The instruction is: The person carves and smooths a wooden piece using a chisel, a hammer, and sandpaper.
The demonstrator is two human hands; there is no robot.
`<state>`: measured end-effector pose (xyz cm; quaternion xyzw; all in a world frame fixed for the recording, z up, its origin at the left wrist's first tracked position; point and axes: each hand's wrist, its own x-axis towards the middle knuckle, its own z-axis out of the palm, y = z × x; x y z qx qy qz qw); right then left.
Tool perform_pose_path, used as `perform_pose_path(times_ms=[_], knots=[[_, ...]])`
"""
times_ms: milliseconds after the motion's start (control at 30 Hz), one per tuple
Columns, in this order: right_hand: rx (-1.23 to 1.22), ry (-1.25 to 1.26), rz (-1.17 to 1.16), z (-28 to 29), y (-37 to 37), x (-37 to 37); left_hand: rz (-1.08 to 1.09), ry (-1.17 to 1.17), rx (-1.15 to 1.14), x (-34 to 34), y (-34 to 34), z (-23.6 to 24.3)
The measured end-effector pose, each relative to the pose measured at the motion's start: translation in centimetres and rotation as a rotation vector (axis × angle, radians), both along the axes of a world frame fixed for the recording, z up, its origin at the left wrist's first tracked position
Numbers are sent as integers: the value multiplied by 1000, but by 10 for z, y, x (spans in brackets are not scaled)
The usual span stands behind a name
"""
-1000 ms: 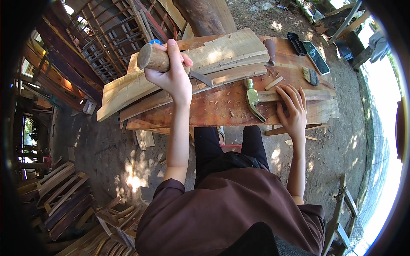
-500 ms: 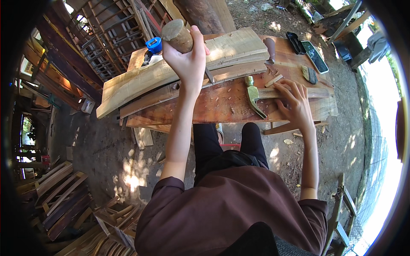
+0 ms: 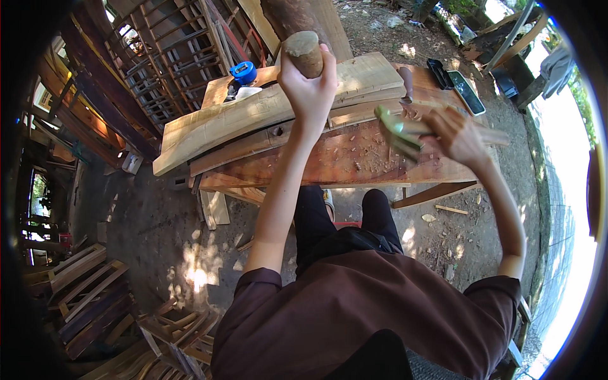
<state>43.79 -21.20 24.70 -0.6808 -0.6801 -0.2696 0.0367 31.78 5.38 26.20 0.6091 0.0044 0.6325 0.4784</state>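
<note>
My left hand (image 3: 307, 98) is wrapped round the thick wooden handle of a chisel (image 3: 303, 52), held upright over the boards. Its blade is mostly hidden behind my hand. To the right, my right hand (image 3: 461, 136), smeared by motion, grips the wooden handle of a claw hammer (image 3: 399, 132) above the tabletop. A wide pale plank (image 3: 247, 120) lies across the wooden table (image 3: 373, 158). Along its near side runs a narrower board (image 3: 244, 149) with a small hole cut in it. Wood shavings are scattered near the hammer.
A blue tape measure (image 3: 242, 73) sits at the table's far left. A phone (image 3: 467, 92) and an open black case (image 3: 439, 73) lie at the far right, near a brown rolled piece (image 3: 406, 83). Wooden frames (image 3: 95, 288) are stacked on the floor at left.
My right hand has closed on the hammer's handle and lifted it off the table. The left hand with the chisel has shifted right in view; the table also appears shifted slightly right.
</note>
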Motion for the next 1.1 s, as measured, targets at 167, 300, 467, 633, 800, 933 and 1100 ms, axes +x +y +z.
perform_pose_path(times_ms=[167,300,467,633,800,933,1100], knots=[[320,422,-5,122,30,-39,120,-4,92,-2,2,-1],[340,1219,201,195,80,-98,-99,77,-87,-12,-8,6],[-25,638,153,182,90,-75,-89,38,-95,-15,-14,9],[27,600,107,203,89,-92,-86,57,-80,-17,-14,7],[112,548,380,174,101,-77,-107,0,-110,-13,-15,7],[-121,762,179,182,91,-86,-130,-28,-130,-15,-14,5],[31,782,24,230,79,-107,-116,-16,-96,-16,-20,10]])
